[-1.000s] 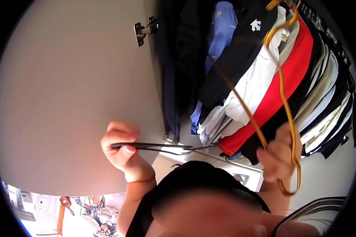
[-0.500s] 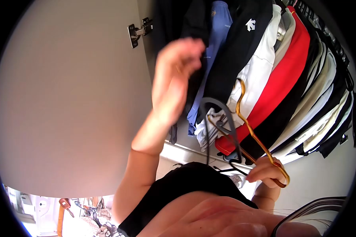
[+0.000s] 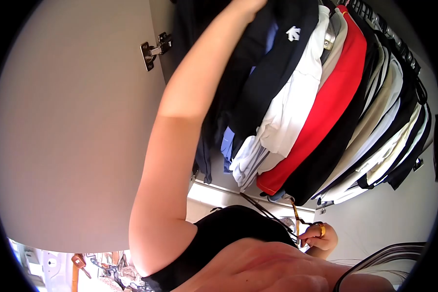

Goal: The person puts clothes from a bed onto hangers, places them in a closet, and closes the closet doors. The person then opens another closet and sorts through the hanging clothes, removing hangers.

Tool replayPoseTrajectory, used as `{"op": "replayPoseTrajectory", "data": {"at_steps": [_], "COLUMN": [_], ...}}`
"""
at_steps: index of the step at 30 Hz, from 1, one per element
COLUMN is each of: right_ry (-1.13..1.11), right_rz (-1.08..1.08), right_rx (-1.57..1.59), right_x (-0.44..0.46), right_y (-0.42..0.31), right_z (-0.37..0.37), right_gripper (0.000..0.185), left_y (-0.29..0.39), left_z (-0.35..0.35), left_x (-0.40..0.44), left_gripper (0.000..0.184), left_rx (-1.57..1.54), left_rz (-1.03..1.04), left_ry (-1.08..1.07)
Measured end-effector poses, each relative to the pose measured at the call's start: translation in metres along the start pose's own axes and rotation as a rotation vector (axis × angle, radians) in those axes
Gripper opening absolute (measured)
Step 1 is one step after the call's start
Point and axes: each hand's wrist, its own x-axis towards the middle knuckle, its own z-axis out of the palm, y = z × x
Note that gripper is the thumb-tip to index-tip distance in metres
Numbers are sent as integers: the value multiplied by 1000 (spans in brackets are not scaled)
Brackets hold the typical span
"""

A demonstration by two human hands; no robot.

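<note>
My left arm stretches upward across the hanging dark clothes, and my left hand [image 3: 253,7] is at the top edge of the view beside a black garment with a white logo [image 3: 284,46]. Its fingers are out of sight. Low on the right, my right hand [image 3: 322,238] is closed around clothes hangers: a gold-brown hanger [image 3: 295,210] and at least one dark hanger [image 3: 259,204]. Both hang in front of my black top. The dark hanger's outline is thin and partly hidden.
A wardrobe door [image 3: 73,126] with a metal hinge [image 3: 154,49] stands open at left. Along the rod hang a white garment [image 3: 292,112], a red garment [image 3: 333,92] and several others. Light-coloured clutter [image 3: 117,272] lies below the door.
My left hand has risen from in front of the clothes to the top edge. My right hand and the hangers have moved lower, and the hangers have turned. The view has shifted slightly.
</note>
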Motion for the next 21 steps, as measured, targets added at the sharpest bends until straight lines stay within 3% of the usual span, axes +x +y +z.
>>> {"op": "replayPoseTrajectory", "data": {"at_steps": [1, 4, 8, 10, 13, 17, 20, 21], "right_ry": [50, 166, 150, 153, 144, 71, 120, 151], "right_rz": [-6, -74, -148, -171, -143, -110, -215, -224], "right_rx": [58, 86, 68, 75, 73, 41, 7, 16], "right_x": [-6, -15, -2, -3, -3, 11, 25, 25], "right_y": [7, 20, 17, 25, 30, 25, 27, 32], "right_z": [2, 11, 19, 16, 6, -1, 0, -1], "right_gripper": [20, 19, 18, 17, 17, 19, 16, 13], "left_y": [-16, 12, 13, 8, 14, 33, 32, 35], "left_z": [17, 47, 23, 3, -22, -26, -26, -18], "left_x": [16, -7, -13, -5, -12, -65, -126, -160], "left_gripper": [53, 47, 42, 42, 45, 48, 51, 43], "left_rx": [193, 535, 242, 369, 389, 422, 345, 311], "left_rz": [111, 178, 137, 187, 133, 96, 73, 91], "left_ry": [238, 95, -64, 131, 210, 168, 143, 45]}}
